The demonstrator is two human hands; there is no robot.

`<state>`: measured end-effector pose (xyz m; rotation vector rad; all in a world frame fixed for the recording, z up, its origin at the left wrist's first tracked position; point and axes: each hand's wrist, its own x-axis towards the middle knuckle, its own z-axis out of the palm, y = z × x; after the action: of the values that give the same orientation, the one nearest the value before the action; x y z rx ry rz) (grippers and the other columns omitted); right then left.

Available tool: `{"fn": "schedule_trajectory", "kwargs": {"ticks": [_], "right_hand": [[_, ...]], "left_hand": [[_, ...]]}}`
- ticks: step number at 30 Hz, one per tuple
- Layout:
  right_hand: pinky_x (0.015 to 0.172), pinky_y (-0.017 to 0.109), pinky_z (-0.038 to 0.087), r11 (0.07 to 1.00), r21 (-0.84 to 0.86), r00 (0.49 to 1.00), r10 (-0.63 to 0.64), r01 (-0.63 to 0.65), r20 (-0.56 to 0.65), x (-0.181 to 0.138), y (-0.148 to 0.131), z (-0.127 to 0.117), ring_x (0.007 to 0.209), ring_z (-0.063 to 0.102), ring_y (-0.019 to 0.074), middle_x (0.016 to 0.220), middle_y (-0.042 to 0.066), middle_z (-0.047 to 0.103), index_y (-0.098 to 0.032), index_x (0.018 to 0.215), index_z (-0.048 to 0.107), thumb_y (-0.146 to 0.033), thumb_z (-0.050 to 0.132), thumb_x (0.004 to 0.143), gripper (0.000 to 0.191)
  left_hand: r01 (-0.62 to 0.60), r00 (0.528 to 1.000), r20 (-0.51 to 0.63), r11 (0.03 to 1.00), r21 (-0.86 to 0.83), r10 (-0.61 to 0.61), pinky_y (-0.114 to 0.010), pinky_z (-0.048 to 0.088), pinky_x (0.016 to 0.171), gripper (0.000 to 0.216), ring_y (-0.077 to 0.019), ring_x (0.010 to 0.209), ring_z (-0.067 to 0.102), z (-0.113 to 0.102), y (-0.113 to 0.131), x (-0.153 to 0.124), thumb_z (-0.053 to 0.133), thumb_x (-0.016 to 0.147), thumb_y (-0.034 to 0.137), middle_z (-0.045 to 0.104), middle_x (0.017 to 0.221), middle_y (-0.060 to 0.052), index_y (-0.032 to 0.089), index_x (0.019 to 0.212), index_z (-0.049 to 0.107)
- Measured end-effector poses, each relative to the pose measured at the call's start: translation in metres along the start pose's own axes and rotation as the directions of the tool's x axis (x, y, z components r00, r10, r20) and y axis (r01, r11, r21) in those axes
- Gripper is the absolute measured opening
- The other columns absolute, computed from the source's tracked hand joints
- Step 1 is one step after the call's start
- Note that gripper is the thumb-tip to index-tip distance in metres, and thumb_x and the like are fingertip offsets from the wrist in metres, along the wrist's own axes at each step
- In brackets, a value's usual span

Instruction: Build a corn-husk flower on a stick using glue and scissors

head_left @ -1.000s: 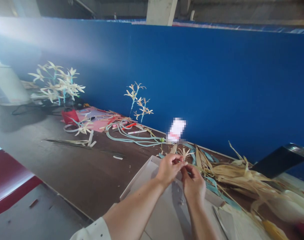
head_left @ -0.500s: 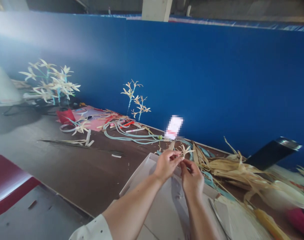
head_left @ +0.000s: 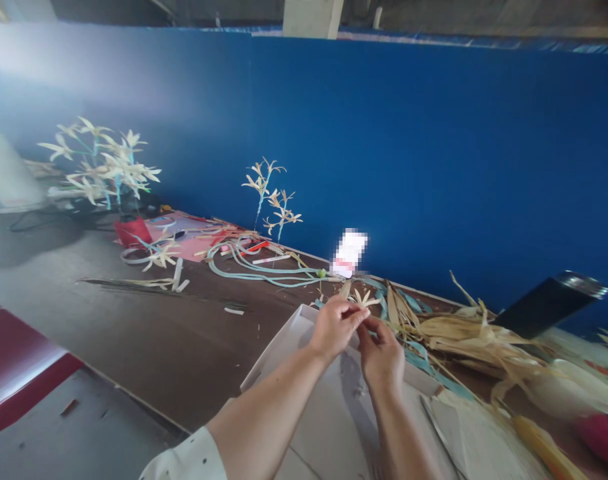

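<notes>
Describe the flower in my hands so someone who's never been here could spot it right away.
Find the blue wall, then drop to the shallow white box in front of it. Over the box's far end, the left hand and right hand meet at a small pale flower with narrow, pointed petals. It alone is held; the other flowers sit apart from both hands.

Phone [head_left: 349, 252]: right up at the table's [head_left: 184, 340] back edge, before the wall [head_left: 434, 167].
Cords [head_left: 244, 273]: along that edge, left of the phone.
Pot [head_left: 133, 231]: further left, a bouquet [head_left: 115, 167] standing in it.
Box [head_left: 280, 351]: on the table, before the phone.
Flower [head_left: 363, 301]: up in left hand [head_left: 333, 330] and right hand [head_left: 384, 353], near the box's far edge.
Husks [head_left: 439, 331]: just right of the box.
Bottle [head_left: 544, 305]: behind the husks.
</notes>
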<state>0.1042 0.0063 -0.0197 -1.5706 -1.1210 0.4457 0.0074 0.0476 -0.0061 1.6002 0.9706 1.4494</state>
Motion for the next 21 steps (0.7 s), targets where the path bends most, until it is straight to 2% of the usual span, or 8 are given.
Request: {"fn": "schedule_trajectory", "kwargs": {"ticks": [5, 13, 21], "right_hand": [[0.05, 0.025, 0.039, 1.0, 0.014, 1.0, 0.0, 0.0, 0.004, -0.001, -0.003, 0.001, 0.049, 0.051, 0.0141, 0.069, 0.005, 0.067, -0.015, 0.086, 0.069, -0.054, 0.058, 0.068, 0.044], [0.046, 0.025, 0.036, 0.998, 0.022, 0.999, 0.05, -0.051, 0.013, -0.003, -0.009, 0.002, 0.046, 0.05, 0.0151, 0.054, 0.002, 0.059, -0.015, 0.084, 0.069, -0.053, 0.058, 0.067, 0.043], [0.053, 0.026, 0.039, 0.999, -0.031, 0.999, 0.038, -0.038, -0.004, 0.0, -0.004, 0.002, 0.052, 0.054, 0.0166, 0.068, 0.005, 0.066, -0.016, 0.086, 0.069, -0.053, 0.057, 0.067, 0.043]], "left_hand": [[-0.017, 1.0, -0.023, 0.999, 0.034, 0.018, -0.023, 0.045, 0.068, 0.02, -0.0122, 0.07, 0.056, 0.0, 0.002, 0.0, 0.066, 0.076, 0.025, 0.058, 0.069, -0.002, 0.015, 0.059, 0.063], [-0.048, 0.998, -0.046, 0.997, 0.056, 0.05, -0.023, 0.047, 0.069, 0.015, -0.0122, 0.072, 0.058, 0.0, 0.001, 0.0, 0.066, 0.076, 0.022, 0.061, 0.073, -0.003, 0.015, 0.062, 0.065], [-0.083, 0.996, -0.017, 0.995, 0.055, 0.084, -0.025, 0.047, 0.074, 0.012, -0.0137, 0.077, 0.059, 0.002, -0.008, -0.001, 0.066, 0.078, 0.027, 0.064, 0.073, -0.003, 0.018, 0.072, 0.071]]}}
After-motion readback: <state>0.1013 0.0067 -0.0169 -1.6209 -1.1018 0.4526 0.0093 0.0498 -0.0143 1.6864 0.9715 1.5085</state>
